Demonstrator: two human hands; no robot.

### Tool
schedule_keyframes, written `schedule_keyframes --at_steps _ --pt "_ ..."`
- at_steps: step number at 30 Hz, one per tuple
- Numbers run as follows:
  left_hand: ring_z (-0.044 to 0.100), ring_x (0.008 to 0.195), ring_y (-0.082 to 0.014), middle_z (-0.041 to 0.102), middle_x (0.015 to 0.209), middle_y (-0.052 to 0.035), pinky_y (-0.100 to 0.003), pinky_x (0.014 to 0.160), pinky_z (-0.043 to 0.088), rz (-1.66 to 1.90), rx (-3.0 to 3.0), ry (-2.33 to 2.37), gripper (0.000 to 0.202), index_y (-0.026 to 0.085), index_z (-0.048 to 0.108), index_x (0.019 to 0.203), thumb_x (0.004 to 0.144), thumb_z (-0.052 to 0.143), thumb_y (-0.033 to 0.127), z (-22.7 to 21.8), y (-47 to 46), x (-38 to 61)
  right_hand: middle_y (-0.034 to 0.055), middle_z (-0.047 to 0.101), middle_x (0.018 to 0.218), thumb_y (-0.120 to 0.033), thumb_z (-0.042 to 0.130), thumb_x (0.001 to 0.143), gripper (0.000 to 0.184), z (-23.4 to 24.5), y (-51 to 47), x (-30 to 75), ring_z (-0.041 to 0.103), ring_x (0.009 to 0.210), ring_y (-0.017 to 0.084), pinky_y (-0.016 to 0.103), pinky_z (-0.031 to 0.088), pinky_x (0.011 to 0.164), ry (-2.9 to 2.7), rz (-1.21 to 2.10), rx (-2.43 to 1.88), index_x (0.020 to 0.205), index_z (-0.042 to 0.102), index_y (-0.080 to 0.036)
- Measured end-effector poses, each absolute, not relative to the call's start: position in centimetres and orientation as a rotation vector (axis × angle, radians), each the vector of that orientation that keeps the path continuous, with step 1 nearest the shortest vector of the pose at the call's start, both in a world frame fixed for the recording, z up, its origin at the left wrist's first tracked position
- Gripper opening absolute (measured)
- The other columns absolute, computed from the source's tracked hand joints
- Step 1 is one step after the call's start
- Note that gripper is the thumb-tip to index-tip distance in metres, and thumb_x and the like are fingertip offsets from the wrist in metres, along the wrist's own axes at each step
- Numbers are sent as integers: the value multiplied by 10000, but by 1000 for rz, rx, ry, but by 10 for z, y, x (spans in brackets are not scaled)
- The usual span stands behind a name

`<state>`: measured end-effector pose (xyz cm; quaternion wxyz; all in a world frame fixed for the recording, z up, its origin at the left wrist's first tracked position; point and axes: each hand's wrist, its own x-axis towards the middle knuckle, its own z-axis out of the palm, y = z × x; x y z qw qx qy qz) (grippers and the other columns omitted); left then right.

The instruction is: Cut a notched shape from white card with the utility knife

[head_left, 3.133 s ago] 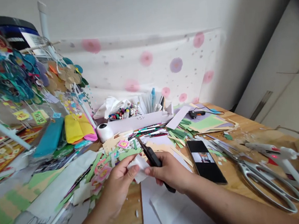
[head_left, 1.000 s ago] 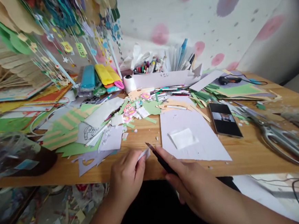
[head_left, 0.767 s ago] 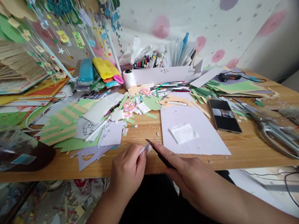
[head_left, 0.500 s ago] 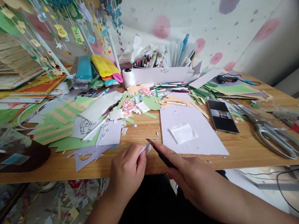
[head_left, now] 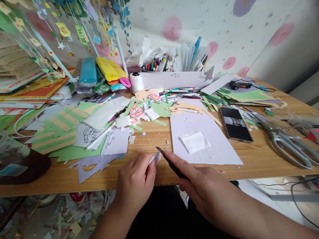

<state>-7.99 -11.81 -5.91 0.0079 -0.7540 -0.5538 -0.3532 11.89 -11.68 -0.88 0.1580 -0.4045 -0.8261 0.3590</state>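
Observation:
Near the front edge of the wooden desk, my left hand [head_left: 137,182] pinches a small piece of white paper [head_left: 155,157], most of it hidden by the fingers. Close to its right, my right hand [head_left: 199,182] grips a black utility knife [head_left: 176,168], forefinger along its top. The dark blade [head_left: 160,151] points up and left, just beside the paper; I cannot tell whether they touch. Beyond the right hand lies a pale lilac sheet [head_left: 220,155], with a folded white tissue-like square [head_left: 195,142] on it.
A phone [head_left: 235,124] and large scissors [head_left: 291,147] lie to the right. Paper scraps [head_left: 145,113] and drawings cover the middle and left. A plastic cup [head_left: 10,157] of dark liquid stands front left. Pens [head_left: 159,63] fill a box at the back.
Both hands, the paper and the knife hold almost the same pose. The view has shifted very slightly; nothing was picked up or let go.

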Motion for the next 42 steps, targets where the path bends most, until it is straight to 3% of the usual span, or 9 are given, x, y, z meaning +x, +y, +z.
schedule_keyframes --at_steps 8,15,26,34,42 --pt "603 605 -183 650 672 -27 -293 586 407 -1113 -2363 -1717 146 190 588 781 882 505 125 -61 -117 -79 104 700 1150 -141 433 911 682 -10 -117 117 685 1000 296 432 544 862 -2395 986 -1198 1520 170 -296" --pt "605 609 -185 647 672 -23 -291 585 413 -1106 -2368 -1709 160 194 588 780 888 489 130 -60 -117 -81 99 739 1041 -135 434 909 670 -6 -115 117 709 928 299 427 553 833 -2476 880 -1221 1517 196 -287" --pt "598 587 -190 645 648 -31 -297 572 397 -1148 -2327 -1697 163 174 607 768 897 508 167 -64 -114 -80 126 760 866 -78 443 859 720 -2 -117 105 724 727 316 376 536 615 -2861 467 -1424 1521 178 -175" --pt "602 602 -192 646 653 -24 -294 583 397 -1179 -2310 -1808 179 191 602 751 897 503 221 -66 -115 -82 152 724 1081 -137 428 894 644 -13 -112 105 709 903 316 384 520 732 -2828 606 -1439 1506 238 -198" --pt "630 530 -172 657 582 30 -251 517 455 -1294 -2177 -2071 198 224 604 760 891 501 331 -61 -111 -87 160 750 974 -160 450 890 621 -10 -117 104 717 849 334 389 541 697 -2683 689 -1451 1491 300 -202"
